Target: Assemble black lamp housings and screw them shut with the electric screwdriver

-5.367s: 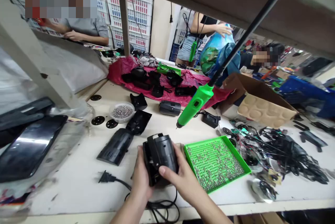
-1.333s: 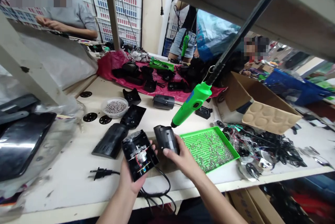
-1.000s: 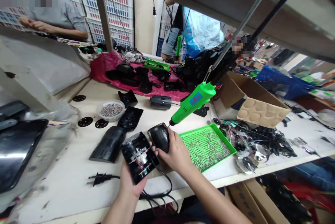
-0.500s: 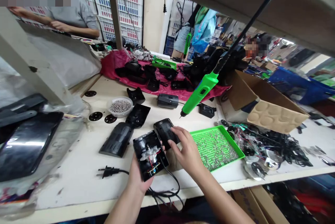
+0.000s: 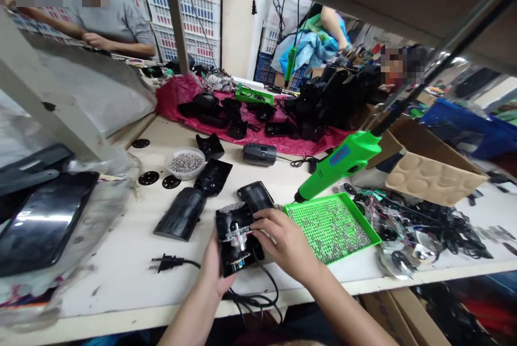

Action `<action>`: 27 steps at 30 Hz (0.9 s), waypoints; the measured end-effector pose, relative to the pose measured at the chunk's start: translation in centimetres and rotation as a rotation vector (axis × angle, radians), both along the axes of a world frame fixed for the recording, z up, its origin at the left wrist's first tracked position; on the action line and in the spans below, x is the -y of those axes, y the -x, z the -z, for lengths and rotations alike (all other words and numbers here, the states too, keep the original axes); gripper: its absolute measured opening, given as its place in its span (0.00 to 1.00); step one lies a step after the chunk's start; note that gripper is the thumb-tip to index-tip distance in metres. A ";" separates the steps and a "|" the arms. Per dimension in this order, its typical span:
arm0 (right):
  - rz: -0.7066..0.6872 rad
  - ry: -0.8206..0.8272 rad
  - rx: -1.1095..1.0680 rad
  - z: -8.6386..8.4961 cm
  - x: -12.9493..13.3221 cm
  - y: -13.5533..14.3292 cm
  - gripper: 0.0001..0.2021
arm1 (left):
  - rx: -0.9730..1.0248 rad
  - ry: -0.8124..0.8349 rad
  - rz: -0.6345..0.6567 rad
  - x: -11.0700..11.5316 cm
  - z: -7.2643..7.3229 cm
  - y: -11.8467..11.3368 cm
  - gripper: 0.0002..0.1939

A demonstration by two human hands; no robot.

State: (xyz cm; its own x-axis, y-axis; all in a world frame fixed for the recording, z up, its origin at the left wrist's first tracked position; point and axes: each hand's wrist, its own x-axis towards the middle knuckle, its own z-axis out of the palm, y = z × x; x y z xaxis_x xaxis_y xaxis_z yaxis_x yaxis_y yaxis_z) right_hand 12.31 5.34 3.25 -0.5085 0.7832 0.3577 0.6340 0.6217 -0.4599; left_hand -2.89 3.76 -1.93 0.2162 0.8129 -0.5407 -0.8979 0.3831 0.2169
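While the left hand [image 5: 216, 262] cradles one open black plastic housing [image 5: 226, 238] over the front of the white bench [image 5: 121, 260], fingers curled round it, the right hand [image 5: 288, 241] reaches inside, fingers bent and nearly together; whether they pinch anything is unclear. Nearby lie three flat black discs [image 5: 148, 178], one round translucent tub [image 5: 168, 169] and one green mesh screw tray [image 5: 364, 219].

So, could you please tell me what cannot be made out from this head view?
Most fingers of the left hand: head view, hidden behind the open black housing.
What the fingertips of the right hand touch: head view, small and blurred.
Lettering on the green driver: head view, blurred.
Bottom of the cardboard box: head view, hidden by its near side.
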 end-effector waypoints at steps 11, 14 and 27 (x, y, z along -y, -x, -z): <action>-0.089 0.110 0.222 -0.5 -1.0 -0.7 0.09 | 0.045 0.083 0.079 -0.3 -2.0 0.0 0.31; -0.112 0.037 0.295 -0.4 -0.9 -0.6 0.10 | 0.038 0.070 0.091 -0.3 -1.8 0.1 0.31; -0.064 -0.078 0.360 0.7 -0.3 -0.6 0.10 | -0.347 0.005 0.068 -0.6 -1.6 0.7 0.21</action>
